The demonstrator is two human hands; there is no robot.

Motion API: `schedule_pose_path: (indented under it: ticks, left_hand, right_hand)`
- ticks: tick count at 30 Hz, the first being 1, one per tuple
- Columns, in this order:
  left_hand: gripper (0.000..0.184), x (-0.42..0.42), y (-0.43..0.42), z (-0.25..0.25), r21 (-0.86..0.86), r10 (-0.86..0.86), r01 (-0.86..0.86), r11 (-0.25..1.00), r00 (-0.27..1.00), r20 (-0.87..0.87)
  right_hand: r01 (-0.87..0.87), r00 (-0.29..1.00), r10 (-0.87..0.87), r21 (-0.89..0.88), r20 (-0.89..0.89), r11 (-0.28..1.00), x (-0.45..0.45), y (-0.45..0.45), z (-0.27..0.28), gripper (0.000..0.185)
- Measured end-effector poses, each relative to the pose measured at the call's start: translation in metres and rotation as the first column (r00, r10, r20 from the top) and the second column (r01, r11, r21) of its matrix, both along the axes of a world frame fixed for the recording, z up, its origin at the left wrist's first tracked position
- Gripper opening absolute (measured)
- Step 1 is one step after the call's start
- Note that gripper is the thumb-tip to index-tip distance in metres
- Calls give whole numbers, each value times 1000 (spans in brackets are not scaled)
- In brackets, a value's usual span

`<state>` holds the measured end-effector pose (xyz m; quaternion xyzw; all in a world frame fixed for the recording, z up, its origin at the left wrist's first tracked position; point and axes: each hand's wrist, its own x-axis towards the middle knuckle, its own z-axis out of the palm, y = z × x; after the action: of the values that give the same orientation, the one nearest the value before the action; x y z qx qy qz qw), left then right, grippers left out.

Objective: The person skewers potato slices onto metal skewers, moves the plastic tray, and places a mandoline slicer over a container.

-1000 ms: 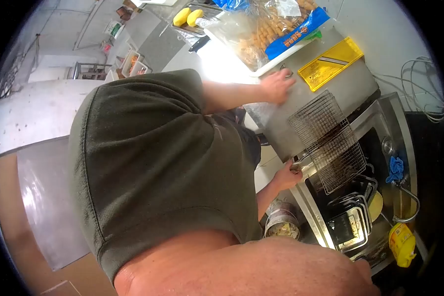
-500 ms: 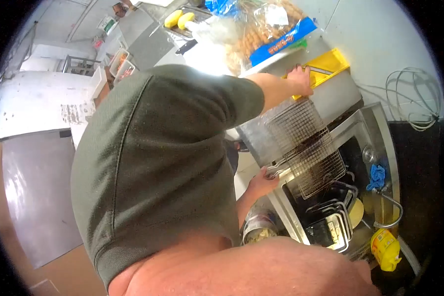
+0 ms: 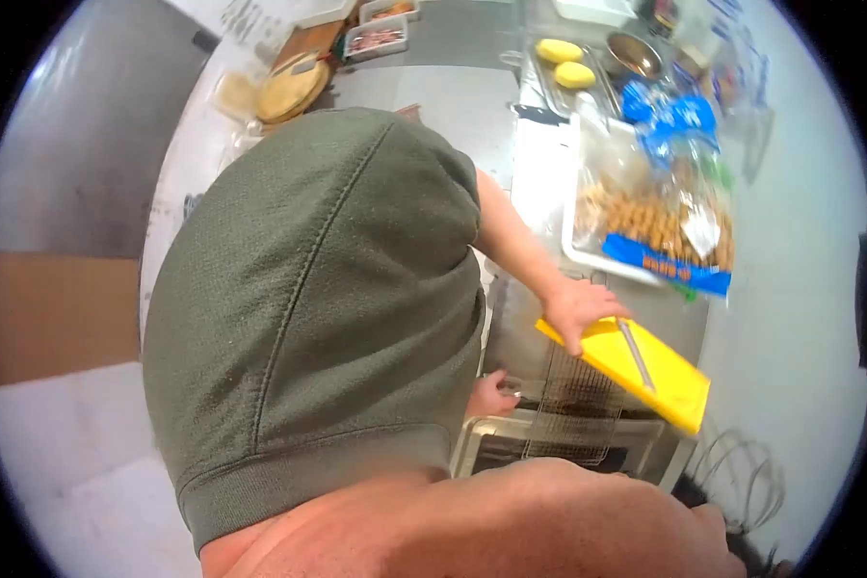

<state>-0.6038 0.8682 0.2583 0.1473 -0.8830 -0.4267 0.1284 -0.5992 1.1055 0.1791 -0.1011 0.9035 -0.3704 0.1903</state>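
Note:
My left hand (image 3: pixel 583 310) grips one end of a yellow mandoline slicer (image 3: pixel 672 380), thumb on the near edge. The slicer lies flat in the air, its slanted metal blade showing. Lower down, my right hand (image 3: pixel 492 395), partly covered by my body, is closed around the wire handle of a mesh fry basket (image 3: pixel 573 405). That basket sits below the slicer, over the sink's edge (image 3: pixel 472 443). Part of it is hidden by the slicer and by my shoulder.
Beyond my left arm, a bag of brown food pieces (image 3: pixel 669 226) lies on a white tray (image 3: pixel 570 197). Two peeled yellow potatoes (image 3: pixel 559 51) rest on a metal tray, beside a metal bowl (image 3: pixel 634 55). A coiled cable (image 3: pixel 742 482) hangs at the lower right.
The view has swung, so the sink's contents drop largely out of sight. My left hand has lifted the mandoline slicer off the counter's edge. My right hand still holds the basket handle.

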Motion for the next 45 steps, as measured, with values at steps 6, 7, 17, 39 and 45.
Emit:
schedule_pose_path:
  ticks: [6,7,17,39,45]
  left_hand:
    - [99,110,-48,0,-16,-21,19,1000,990,-139]
    - [99,128,-59,1,-18,2,-4,1000,989,-149]
    - [96,314,-241,-21,-164,473,-524,836,839,-268]
    - [97,379,-606,-16,-164,834,-819,550,531,148]
    - [95,336,-718,-13,-345,824,-750,564,538,178]
  right_hand:
    - [-32,990,39,55,-132,998,-9,-8,-18,45]
    - [-35,984,46,66,-169,997,-10,-10,-20,44]
    - [-34,947,49,52,-318,998,47,-136,26,38]
    - [-689,723,645,-193,-246,698,111,-547,32,35]
    - [-695,713,632,-188,-303,694,105,-583,14,33]
